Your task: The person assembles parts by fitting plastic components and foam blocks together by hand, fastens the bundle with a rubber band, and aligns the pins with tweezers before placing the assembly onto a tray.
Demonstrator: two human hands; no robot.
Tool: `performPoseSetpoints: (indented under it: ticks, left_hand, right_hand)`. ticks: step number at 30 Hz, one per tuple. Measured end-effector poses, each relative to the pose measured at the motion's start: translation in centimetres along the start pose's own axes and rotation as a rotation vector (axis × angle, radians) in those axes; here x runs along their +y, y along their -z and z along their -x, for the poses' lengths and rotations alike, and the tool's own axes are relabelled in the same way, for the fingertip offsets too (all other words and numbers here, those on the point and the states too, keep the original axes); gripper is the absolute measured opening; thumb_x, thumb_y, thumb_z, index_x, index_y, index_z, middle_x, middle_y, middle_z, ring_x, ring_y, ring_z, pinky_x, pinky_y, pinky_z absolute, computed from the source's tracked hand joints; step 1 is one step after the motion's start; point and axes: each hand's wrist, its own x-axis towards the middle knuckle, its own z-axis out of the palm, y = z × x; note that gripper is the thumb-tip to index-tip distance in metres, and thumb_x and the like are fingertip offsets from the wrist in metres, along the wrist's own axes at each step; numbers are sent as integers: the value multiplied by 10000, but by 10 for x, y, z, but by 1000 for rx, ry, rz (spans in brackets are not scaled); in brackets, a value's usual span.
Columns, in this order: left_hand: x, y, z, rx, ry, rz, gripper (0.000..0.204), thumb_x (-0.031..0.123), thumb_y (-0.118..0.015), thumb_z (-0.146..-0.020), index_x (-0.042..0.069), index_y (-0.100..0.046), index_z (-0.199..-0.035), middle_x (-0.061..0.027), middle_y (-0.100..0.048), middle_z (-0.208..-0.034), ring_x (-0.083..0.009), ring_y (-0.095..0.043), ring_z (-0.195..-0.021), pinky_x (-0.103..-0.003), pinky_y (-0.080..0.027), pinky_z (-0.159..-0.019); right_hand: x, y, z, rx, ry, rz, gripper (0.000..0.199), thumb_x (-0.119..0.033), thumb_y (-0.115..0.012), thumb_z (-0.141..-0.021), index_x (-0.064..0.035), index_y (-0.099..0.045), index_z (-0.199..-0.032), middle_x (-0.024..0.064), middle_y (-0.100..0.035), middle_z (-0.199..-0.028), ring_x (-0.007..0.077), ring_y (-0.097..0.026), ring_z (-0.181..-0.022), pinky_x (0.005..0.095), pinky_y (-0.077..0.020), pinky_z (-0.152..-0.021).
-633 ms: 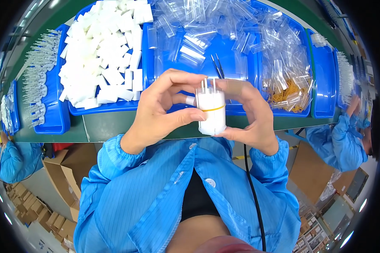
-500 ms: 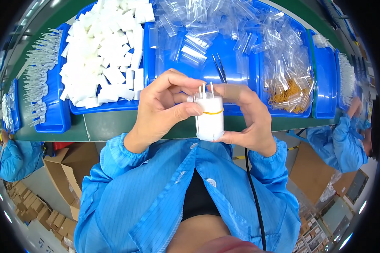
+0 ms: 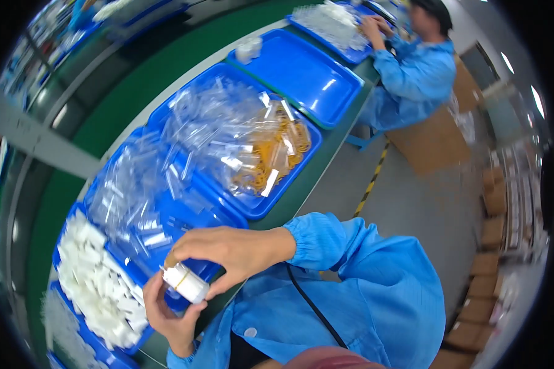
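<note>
Dark marks on a grey post (image 3: pixel 40 138) are too blurred for me to read. Near me, a person in a blue smock (image 3: pixel 375 289) holds a white block (image 3: pixel 191 287), tilted, with a yellow band (image 3: pixel 181 280) around it. It sits between both hands, seen against a blue tray. The right hand (image 3: pixel 237 251) pinches it end to end, finger and thumb parted by its length; the left hand (image 3: pixel 169 315) curves around its other side, fingers and thumb similarly parted. On the green table (image 3: pixel 317 166), trays hold white pieces (image 3: pixel 98 283), clear sleeves (image 3: pixel 209 120) and yellow loops (image 3: pixel 271 154). Beyond, a co-worker (image 3: pixel 415 71) in blue sits at the table. Striped tape (image 3: pixel 373 175) crosses the grey floor (image 3: pixel 338 194); brown boxes (image 3: pixel 481 270) line the right side.
</note>
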Motion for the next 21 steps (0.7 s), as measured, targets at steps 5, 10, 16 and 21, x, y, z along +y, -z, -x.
performPoseSetpoints:
  ticks: [5, 10, 16, 21]
  left_hand:
    - [-4, -3, -8, -65, -117, -117, 835, 407, -898, -647, -49, -544, -1249, -155, -562, -1190, -272, -570, -1072, -395, -460, -941]
    - [-5, -16, -4, 18, -48, 84, 921, 434, -865, -686, -25, -435, -1360, -160, -505, -1268, -295, -536, -1166, -410, -447, -981]
    - [13, -26, -17, -36, 391, 698, 769, 326, -755, -851, -35, -375, -1414, -156, -564, -1270, -258, -641, -1052, -364, -545, -885]
    - [20, -30, -21, -26, 276, 273, 640, 128, -749, -831, -36, -438, -1367, -162, -603, -1222, -213, -636, -1053, -314, -505, -924]
  right_hand:
    - [-10, 6, 6, 6, -32, 30, 687, -168, -851, -646, -47, -532, -1242, 120, -580, -1209, 320, -568, -1112, 425, -496, -886]
    - [-8, -2, 9, 73, -48, -44, 673, -164, -844, -650, -62, -546, -1244, 113, -584, -1198, 308, -572, -1099, 406, -505, -863]
    - [7, -9, 5, 191, 199, 245, 710, -223, -841, -671, -65, -536, -1293, 111, -566, -1225, 298, -558, -1076, 386, -489, -872]
    - [-18, 2, 4, 183, -153, -53, 681, -255, -824, -772, -66, -516, -1349, 105, -562, -1154, 245, -554, -981, 359, -478, -826]
